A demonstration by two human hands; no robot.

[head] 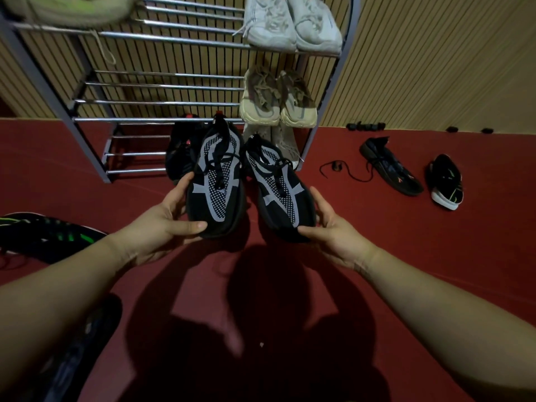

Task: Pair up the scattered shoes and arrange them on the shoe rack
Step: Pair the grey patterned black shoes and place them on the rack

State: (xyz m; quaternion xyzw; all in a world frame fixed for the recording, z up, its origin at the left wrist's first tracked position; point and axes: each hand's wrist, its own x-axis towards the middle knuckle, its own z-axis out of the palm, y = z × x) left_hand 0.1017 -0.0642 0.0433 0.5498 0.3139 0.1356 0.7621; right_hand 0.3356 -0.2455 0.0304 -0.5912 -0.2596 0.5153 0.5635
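Two black-and-grey shoes held up in front of the shoe rack

The metal shoe rack (pixel 179 39) stands on the red floor (pixel 377 242), carrying a white pair (pixel 293 24) above a beige pair (pixel 278 103). The left hand (pixel 162 224) has its grip curled round the left black-and-grey shoe (pixel 216 181); the right hand (pixel 333 230) grips its match (pixel 278 192) just beside it. Two odd dark shoes (pixel 417 172) lie on the floor, well apart to the right.

Two held sneakers (pixel 246 184) side by side before the shoe rack (pixel 174 120); two loose shoes (pixel 417 175) lie far right.
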